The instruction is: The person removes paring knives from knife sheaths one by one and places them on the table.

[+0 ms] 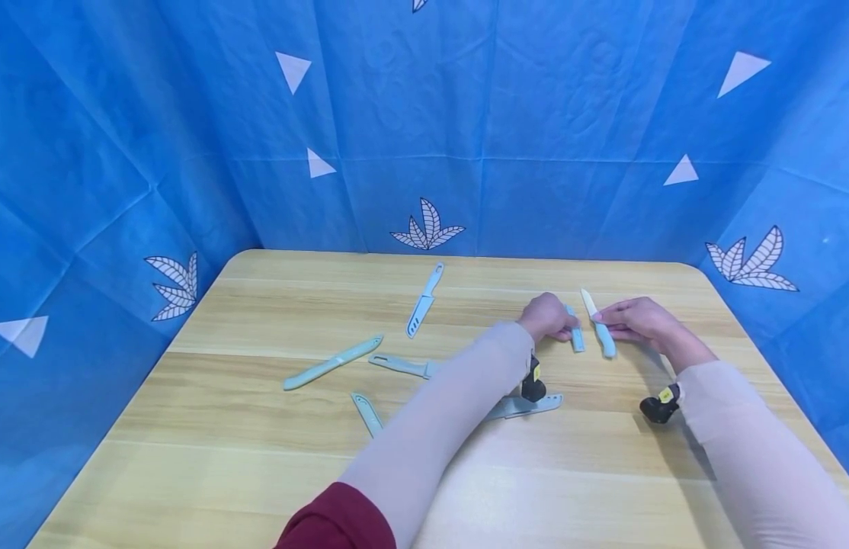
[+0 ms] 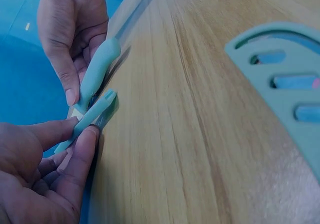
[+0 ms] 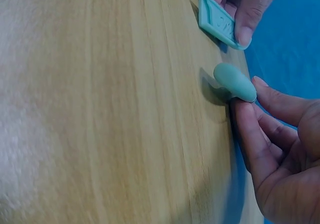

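On the right side of the table, my right hand [image 1: 640, 324] pinches a small paring knife [image 1: 606, 341] where its mint handle meets the pale, bare blade. The blade points toward the back of the table. Just left of it, my left hand [image 1: 551, 316] holds a short mint blade sheath [image 1: 578, 338] between thumb and fingers. Sheath and knife lie side by side, nearly parallel in the head view. From the left wrist, the sheath [image 2: 92, 116] crosses in front of the blade, hiding most of it. The right wrist view shows the rounded handle end [image 3: 234, 82] close over the wood.
A sheathed knife [image 1: 420, 313] lies at the back middle, another light-green knife [image 1: 334, 363] at left. Nearer, a knife handle [image 1: 399, 364] and a slim mint piece [image 1: 366, 414] run under my left sleeve [image 1: 452, 419]. Below the left wrist lies a sheathed blade [image 1: 534, 405].
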Motion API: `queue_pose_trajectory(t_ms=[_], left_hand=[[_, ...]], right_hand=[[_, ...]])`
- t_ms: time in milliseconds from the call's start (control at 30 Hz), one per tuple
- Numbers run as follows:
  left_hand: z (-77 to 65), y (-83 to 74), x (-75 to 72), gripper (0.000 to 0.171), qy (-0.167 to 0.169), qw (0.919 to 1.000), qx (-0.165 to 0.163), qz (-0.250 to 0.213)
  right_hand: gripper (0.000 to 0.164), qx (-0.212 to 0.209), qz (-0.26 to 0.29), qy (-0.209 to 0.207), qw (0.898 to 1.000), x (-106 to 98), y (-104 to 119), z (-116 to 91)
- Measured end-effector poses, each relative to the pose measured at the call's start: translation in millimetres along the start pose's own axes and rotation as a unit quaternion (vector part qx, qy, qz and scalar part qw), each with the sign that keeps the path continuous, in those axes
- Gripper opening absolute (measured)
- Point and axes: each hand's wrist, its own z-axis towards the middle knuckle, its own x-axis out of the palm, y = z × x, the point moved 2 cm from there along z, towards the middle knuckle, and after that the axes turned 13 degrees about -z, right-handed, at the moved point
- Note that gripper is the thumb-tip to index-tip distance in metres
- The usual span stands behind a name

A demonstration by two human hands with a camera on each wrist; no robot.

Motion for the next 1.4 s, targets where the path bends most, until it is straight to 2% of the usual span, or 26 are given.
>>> queue_pose_trajectory(t_ms=[200, 467, 633, 833, 1167, 1400], left_hand=[[-0.4, -1.2, 3.5, 0.03, -0.011, 0.9995, 0.015, 0.025], [-15.1, -5.4, 5.9, 0.034, -0.029, 0.9948, 0.055, 0.081], [-20.2, -4.8, 5.5, 0.033, -0.035, 0.9947, 0.059, 0.076], [-18.3, -2.9, 9.4, 0.034, -0.045, 0.9925, 0.069, 0.091], [-21.2, -4.1, 7.6, 0.035, -0.058, 0.9912, 0.058, 0.104], [-24.2, -3.0, 8.1, 0.033, -0.048, 0.994, 0.052, 0.084]], right_hand=[[0.039, 0.007, 0.008, -0.006, 1.0, 1, 0, 0], [0.04, 0.013, -0.012, -0.025, 1.0, 2, 1, 0], [0.039, 0.01, -0.023, -0.037, 0.999, 3, 2, -1], [0.039, 0.013, -0.031, -0.04, 0.999, 4, 3, -2], [0.042, 0.008, -0.038, -0.04, 0.998, 4, 2, 2], [0.04, 0.01, -0.042, -0.04, 0.998, 4, 2, 0]])
